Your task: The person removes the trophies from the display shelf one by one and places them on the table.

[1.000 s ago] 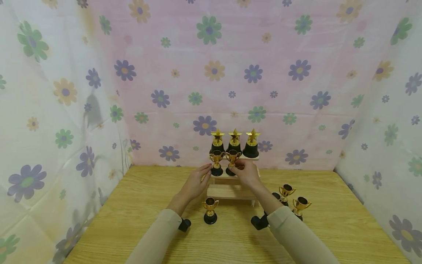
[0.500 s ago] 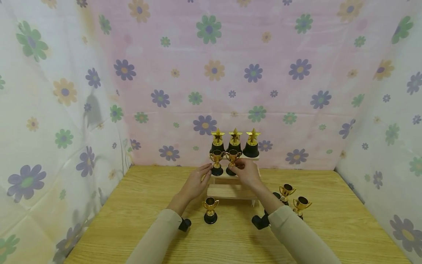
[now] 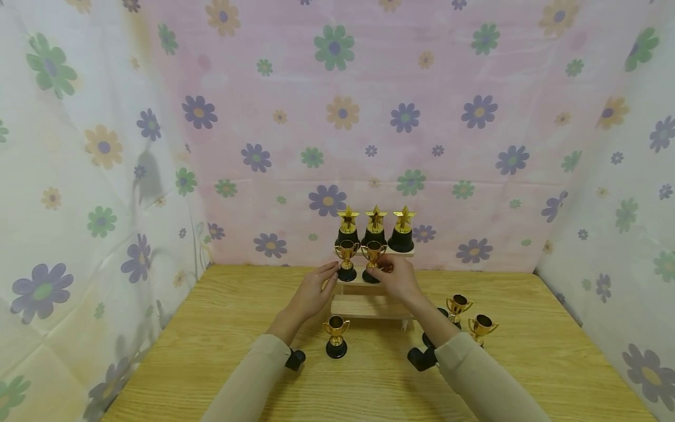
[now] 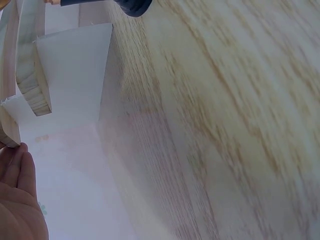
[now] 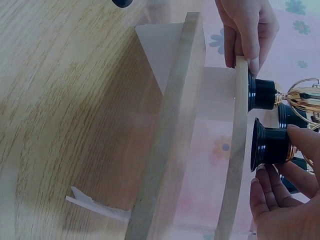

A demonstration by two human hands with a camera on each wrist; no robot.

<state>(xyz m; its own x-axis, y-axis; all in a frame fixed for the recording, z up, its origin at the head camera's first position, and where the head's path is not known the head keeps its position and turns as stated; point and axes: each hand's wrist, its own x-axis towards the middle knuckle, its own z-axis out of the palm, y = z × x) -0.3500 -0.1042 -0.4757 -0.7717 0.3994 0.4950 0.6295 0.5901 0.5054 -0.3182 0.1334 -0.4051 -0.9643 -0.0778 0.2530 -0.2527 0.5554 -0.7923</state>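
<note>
My right hand (image 3: 399,280) grips a small gold trophy cup (image 3: 372,248) by its black base, over the middle shelf of a pale wooden tiered stand (image 3: 364,306). In the right wrist view, a narrow gap separates the cup's base (image 5: 272,145) from the shelf edge (image 5: 235,150). Thumb and fingers of my left hand (image 3: 312,290) pinch that shelf's left end, beside another gold cup (image 3: 346,252) standing upright there. From the left wrist, straight fingers (image 4: 22,172) show against the board's end. Three star trophies (image 3: 376,221) line the top shelf.
One gold cup (image 3: 336,337) stands on the table before the stand. More cups (image 3: 481,328) stand at the right, partly hidden by my right arm. Black objects (image 3: 422,357) show beside both forearms. Flowered cloth (image 3: 337,117) hangs behind and at both sides.
My right hand and its trophy cup have shifted slightly toward me, and the right forearm a little rightward. The left hand stays in place.
</note>
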